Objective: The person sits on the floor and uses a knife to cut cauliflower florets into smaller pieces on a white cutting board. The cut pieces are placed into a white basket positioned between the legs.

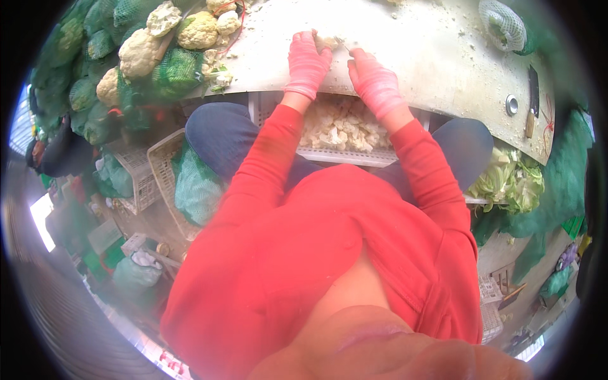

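My left hand (pixel 309 64), in a pink striped glove, grips a piece of cauliflower (pixel 327 43) just over the white tabletop (pixel 427 52). My right hand (pixel 375 80) wears a matching glove and is closed around a small knife (pixel 343 44). Only part of its thin blade shows, touching or very near the cauliflower; the handle is hidden in my fist. Below my wrists, between my knees, a white plastic crate (pixel 349 156) holds many cut cauliflower florets (pixel 344 126).
Whole cauliflowers (pixel 140 52) and green net bags (pixel 178 71) are heaped at the left. A cleaver (pixel 533 97), a round metal object (pixel 511 104) and a white foam net (pixel 503 26) lie at the right. Cauliflower leaves (pixel 510 180) fill a container beside my right knee.
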A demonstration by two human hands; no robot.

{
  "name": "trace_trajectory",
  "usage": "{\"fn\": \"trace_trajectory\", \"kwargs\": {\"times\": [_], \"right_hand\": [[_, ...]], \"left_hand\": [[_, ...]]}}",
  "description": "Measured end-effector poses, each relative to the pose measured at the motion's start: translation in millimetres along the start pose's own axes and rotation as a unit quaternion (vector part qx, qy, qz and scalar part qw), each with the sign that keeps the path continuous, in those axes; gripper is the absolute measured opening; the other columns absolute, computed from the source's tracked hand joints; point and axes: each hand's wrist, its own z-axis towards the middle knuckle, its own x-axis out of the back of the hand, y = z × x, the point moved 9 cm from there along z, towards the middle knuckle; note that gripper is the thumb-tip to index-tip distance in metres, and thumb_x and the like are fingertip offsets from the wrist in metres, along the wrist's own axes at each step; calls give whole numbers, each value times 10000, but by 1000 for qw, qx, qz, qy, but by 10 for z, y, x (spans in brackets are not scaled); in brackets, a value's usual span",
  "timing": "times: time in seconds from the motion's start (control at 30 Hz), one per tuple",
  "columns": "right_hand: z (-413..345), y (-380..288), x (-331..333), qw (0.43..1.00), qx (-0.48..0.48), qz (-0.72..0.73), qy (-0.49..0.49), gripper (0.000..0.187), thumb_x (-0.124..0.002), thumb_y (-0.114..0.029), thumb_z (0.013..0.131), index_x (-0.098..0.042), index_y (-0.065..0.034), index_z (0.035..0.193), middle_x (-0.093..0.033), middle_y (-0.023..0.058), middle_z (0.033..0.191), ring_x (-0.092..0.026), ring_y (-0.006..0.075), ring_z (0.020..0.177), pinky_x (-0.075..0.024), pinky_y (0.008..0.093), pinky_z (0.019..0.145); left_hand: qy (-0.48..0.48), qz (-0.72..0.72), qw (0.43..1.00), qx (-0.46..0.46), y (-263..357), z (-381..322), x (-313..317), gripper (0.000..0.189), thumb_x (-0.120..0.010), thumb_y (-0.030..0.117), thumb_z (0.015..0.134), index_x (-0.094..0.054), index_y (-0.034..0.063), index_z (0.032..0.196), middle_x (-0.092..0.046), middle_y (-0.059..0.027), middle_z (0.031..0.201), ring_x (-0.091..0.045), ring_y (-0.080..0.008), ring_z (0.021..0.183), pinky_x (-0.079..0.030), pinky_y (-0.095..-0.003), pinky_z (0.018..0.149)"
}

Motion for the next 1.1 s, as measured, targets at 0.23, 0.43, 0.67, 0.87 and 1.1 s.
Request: {"fn": "trace_trajectory", "kwargs": {"times": [0.23,0.43,0.67,0.87,1.1], "right_hand": [[-21,25,-106,991,-22,-105,-74,252,-448,-183,983,-536,-106,1207,-642,171,1149,-658,364,984,-540,479,808],[-55,-22,37,986,-53,-139,-80,253,-442,-125,970,-532,-96,1205,-653,167,1132,-660,369,1007,-547,475,814],[137,40,-62,974,-79,-148,-153,303,-429,-99,968,-525,-56,1253,-664,189,1183,-662,350,1074,-537,466,877],[401,98,-202,987,-27,-103,-120,230,-443,-154,980,-570,-42,1136,-697,207,1017,-683,388,918,-543,486,796],[157,480,-504,780,-285,545,-119,284,-527,-325,993,-555,-61,1094,-601,70,912,-623,195,712,-543,389,572]], "left_hand": [[21,3,1000,-6,86,-57,-6,497,-793,201,733,-618,39,1168,-577,-165,1159,-610,-343,1037,-507,-429,923],[27,21,999,-20,171,-76,-13,465,-784,183,722,-633,44,1140,-571,-158,1163,-557,-354,1078,-479,-444,957],[35,24,998,-37,230,-52,-37,426,-769,162,724,-643,44,1114,-564,-160,1171,-549,-346,1076,-485,-437,941],[45,-1,998,-38,174,-53,-67,436,-782,174,724,-642,17,1106,-566,-176,1146,-552,-343,1066,-488,-430,932],[70,-103,992,-28,-25,-143,-6,470,-796,139,742,-613,9,1155,-569,-184,1141,-586,-327,1029,-496,-415,911]]}}
